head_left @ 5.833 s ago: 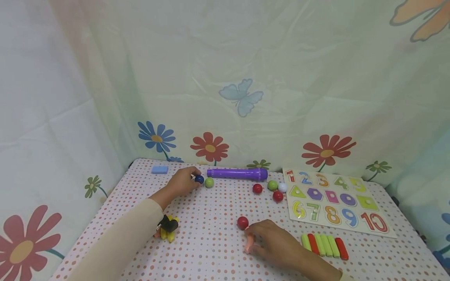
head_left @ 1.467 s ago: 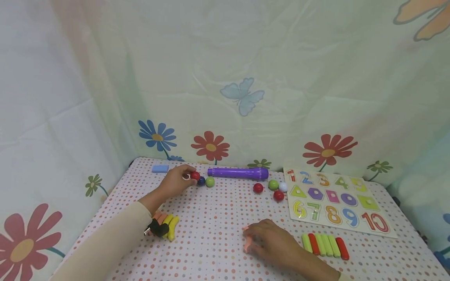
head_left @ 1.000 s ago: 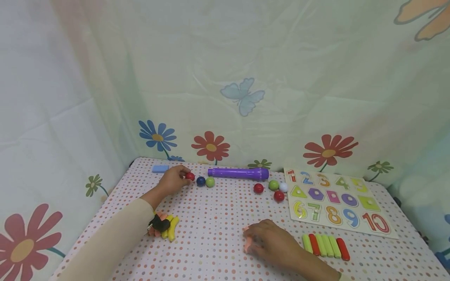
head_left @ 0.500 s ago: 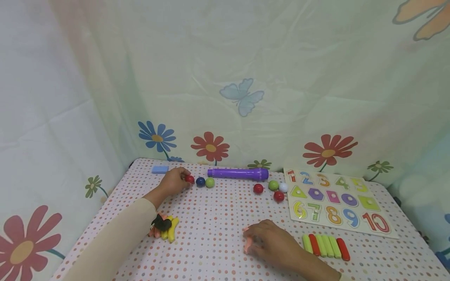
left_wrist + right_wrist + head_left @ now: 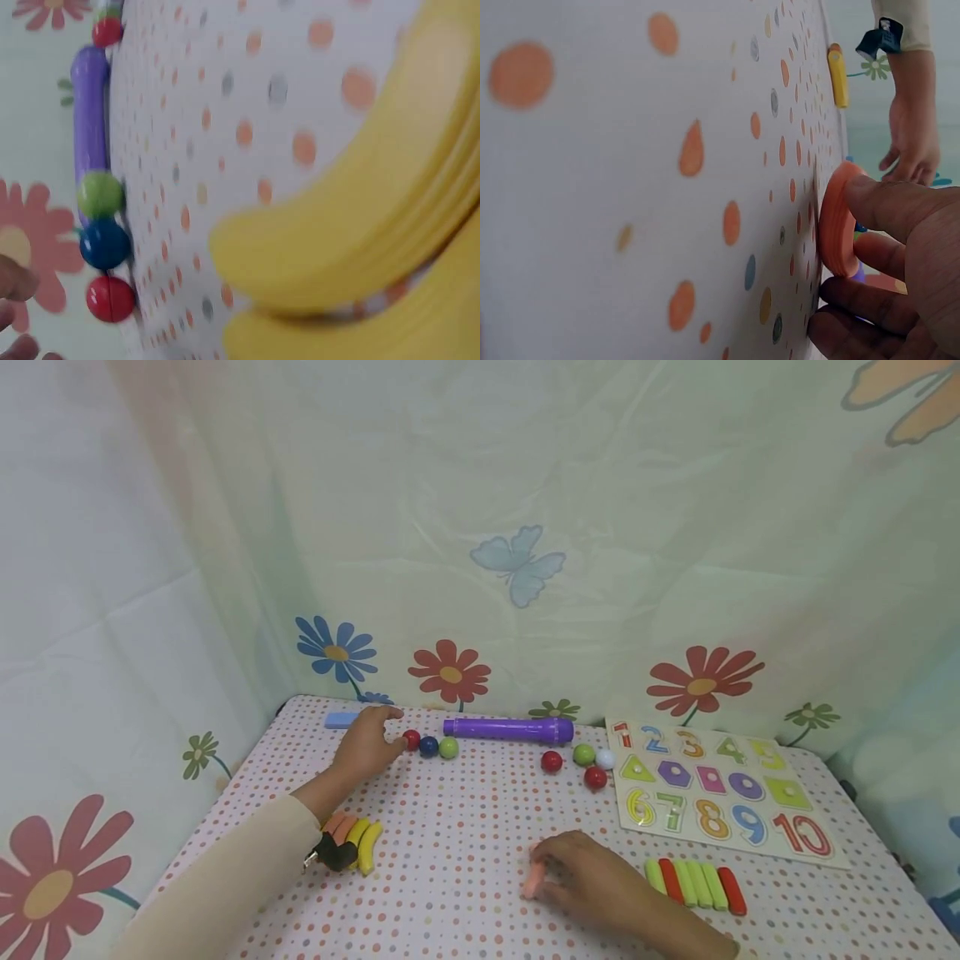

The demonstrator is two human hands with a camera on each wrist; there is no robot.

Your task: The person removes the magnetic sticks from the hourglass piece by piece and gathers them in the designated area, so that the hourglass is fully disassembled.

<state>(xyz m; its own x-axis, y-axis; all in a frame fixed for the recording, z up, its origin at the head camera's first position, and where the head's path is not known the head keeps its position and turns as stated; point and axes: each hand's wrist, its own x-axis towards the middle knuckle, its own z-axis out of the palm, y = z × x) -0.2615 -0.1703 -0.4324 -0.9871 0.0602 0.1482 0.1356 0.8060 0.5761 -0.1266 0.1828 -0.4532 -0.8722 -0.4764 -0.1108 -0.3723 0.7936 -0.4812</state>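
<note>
A row of a red ball (image 5: 412, 740), a dark blue ball (image 5: 428, 746) and a green ball (image 5: 448, 747) lies near the back of the table. My left hand (image 5: 363, 745) is just left of the red ball, thumb and fingers spread apart, the thumb tip close to it. In the left wrist view, the fingers (image 5: 15, 281) show apart from the red ball (image 5: 110, 298). My right hand (image 5: 592, 881) pinches a salmon-orange curved piece (image 5: 534, 872) on the table between thumb and fingers; the right wrist view shows this ridged orange piece (image 5: 838, 221) standing on edge.
Yellow banana-shaped pieces (image 5: 367, 846) and salmon pieces (image 5: 341, 827) lie by the left wrist. A purple toy microphone (image 5: 510, 730), a blue block (image 5: 341, 720), more balls (image 5: 551, 762), a number puzzle board (image 5: 720, 793) and green and red sticks (image 5: 697, 885) are around.
The red ball that lay by my right hand was carried to the left of the blue ball. My left hand has since let it go and its fingers have spread. The right hand barely moved.
</note>
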